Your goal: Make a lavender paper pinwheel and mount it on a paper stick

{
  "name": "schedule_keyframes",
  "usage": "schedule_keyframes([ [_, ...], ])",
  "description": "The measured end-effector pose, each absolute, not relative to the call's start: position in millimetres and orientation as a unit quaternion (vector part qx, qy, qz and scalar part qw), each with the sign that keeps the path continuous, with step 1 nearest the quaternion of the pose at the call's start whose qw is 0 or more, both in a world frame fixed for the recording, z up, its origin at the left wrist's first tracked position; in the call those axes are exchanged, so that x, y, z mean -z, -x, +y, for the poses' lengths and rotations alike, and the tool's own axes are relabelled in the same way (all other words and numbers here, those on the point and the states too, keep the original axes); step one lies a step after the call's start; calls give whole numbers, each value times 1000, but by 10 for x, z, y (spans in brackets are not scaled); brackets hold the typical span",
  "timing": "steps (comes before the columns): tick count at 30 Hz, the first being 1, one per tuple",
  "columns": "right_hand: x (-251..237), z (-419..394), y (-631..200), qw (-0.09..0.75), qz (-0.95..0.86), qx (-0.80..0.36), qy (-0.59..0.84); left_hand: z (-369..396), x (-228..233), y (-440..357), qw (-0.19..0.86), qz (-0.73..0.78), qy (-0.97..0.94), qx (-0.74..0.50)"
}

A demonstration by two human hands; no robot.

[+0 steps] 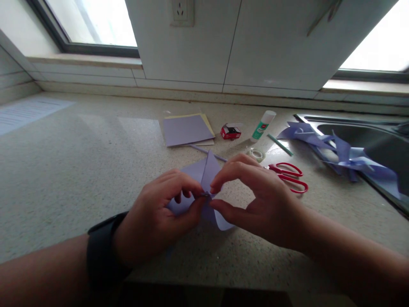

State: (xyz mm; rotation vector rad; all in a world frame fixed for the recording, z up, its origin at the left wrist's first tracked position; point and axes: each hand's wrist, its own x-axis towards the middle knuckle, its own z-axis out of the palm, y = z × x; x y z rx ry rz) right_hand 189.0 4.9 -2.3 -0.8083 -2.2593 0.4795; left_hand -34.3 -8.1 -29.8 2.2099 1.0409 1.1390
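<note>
A light purple paper pinwheel (208, 167) is between my hands, low over the counter. Its folded points come together in the middle, where a small dark bit, too small to name, shows at the fingertips. My left hand (159, 213), with a black band on the wrist, pinches the pinwheel's centre between thumb and forefinger. From the other side, the thumb and forefinger of my right hand (265, 200) close on the folded paper near that centre. Beyond it lies a thin purple stick (200, 149), partly hidden. Red-handled scissors (289, 175) rest past my right hand, their blades hidden.
Purple and yellow paper sheets (188, 129) are stacked toward the wall. Beside them are a small red box (230, 131), a glue stick (263, 126), a tape roll (256, 154) and a green stick (280, 145). Purple paper pinwheels (347, 155) overlap the sink's edge (315, 121).
</note>
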Motion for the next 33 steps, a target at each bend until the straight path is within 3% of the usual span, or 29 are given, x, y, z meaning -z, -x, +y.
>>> schedule_keyframes([
  [16,63,26,-1825,374,-848,-195,321,-93,280,332,209,378,-801,-414],
  [22,48,87,-1900,366,-874,-157,278,-109,247,342,260,382,-790,-403],
  [26,45,154,-1956,369,-879,-147,265,-78,243,371,257,421,-766,-411],
  [30,41,202,-2002,375,-880,-166,241,77,297,441,182,476,-735,-449],
  [33,22,221,-2025,376,-880,-187,220,232,357,486,225,500,-717,-430],
])
